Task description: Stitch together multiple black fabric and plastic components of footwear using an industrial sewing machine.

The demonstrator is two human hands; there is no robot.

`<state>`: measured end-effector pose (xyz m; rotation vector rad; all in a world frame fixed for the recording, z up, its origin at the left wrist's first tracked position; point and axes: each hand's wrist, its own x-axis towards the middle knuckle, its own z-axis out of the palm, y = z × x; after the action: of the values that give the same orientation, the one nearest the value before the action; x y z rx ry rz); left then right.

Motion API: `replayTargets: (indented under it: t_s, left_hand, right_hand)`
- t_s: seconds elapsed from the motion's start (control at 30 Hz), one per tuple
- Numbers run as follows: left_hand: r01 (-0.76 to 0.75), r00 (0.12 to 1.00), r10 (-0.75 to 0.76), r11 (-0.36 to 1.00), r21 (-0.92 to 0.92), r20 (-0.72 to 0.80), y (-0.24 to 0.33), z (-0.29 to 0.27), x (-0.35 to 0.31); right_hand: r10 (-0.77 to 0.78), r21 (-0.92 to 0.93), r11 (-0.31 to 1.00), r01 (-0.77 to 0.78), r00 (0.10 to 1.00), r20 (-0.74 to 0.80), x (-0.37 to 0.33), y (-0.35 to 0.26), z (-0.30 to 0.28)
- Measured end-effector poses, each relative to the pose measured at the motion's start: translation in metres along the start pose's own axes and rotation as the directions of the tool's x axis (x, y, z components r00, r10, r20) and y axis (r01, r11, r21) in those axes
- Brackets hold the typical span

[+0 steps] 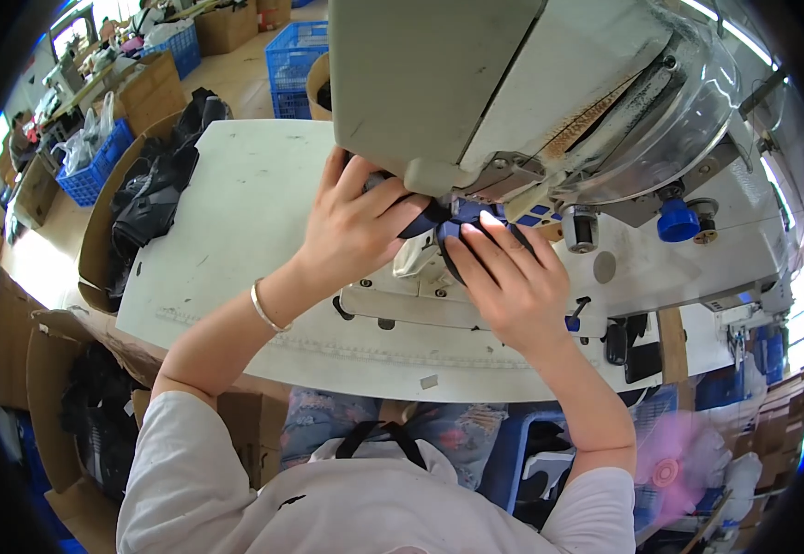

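A dark blue and black fabric piece (455, 242) lies under the head of a large white industrial sewing machine (411, 83). My left hand (351, 222), a bangle on its wrist, is closed on the piece's left side, with the fingers curled over it. From the right, my right hand (511, 282) grips the near right part, its fingertips pressed on the fabric close to the needle area. The machine head and my fingers hide much of the piece. Its exact kind does not show.
A white worktable (245, 203) surrounds the machine. At the left, a cardboard box (97, 249) holds black pieces. A blue crate (513, 452) sits by my lap. A pink fan (668, 471) is at the lower right. A black phone-like object (643, 362) lies on the right.
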<state>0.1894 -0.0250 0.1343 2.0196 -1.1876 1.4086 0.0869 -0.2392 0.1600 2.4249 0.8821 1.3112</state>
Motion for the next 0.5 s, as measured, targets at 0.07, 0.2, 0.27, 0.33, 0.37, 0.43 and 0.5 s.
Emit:
replayTargets:
  t_s: [0.07, 0.2, 0.27, 0.33, 0.37, 0.43, 0.5]
  left_hand:
    - [0.015, 1.000, -0.015, 0.999, -0.035, 0.003, 0.000, 0.006, 0.001]
    - [0.009, 1.000, -0.009, 1.000, -0.012, 0.019, 0.005, 0.011, 0.003]
    - [0.010, 1.000, -0.010, 1.000, -0.025, 0.001, 0.006, 0.014, 0.005]
    - [0.009, 1.000, -0.009, 0.999, -0.031, -0.011, 0.004, 0.014, 0.005]
    - [-0.004, 1.000, 0.003, 0.999, -0.032, -0.031, 0.001, 0.015, 0.004]
    - [-0.002, 0.999, 0.001, 1.000, -0.015, -0.041, -0.004, 0.014, -0.001]
    - [-0.051, 0.999, 0.051, 0.998, -0.041, 0.002, -0.012, 0.009, -0.008]
  right_hand:
    - [0.064, 0.001, 0.998, -0.064, 0.998, -0.004, 0.004, -0.002, -0.002]
    - [0.090, -0.001, 0.996, -0.090, 0.996, 0.029, -0.002, -0.001, -0.005]
    - [0.096, -0.003, 0.995, -0.096, 0.994, 0.045, -0.003, -0.001, -0.009]
    - [0.105, 0.001, 0.994, -0.105, 0.993, 0.054, -0.001, -0.004, -0.008]
    - [0.112, 0.001, 0.994, -0.113, 0.992, 0.054, 0.000, -0.005, -0.007]
    - [0.126, 0.018, 0.992, -0.128, 0.990, 0.060, 0.004, -0.009, -0.005]
    - [0.143, 0.035, 0.989, -0.146, 0.986, 0.086, 0.006, -0.013, -0.005]
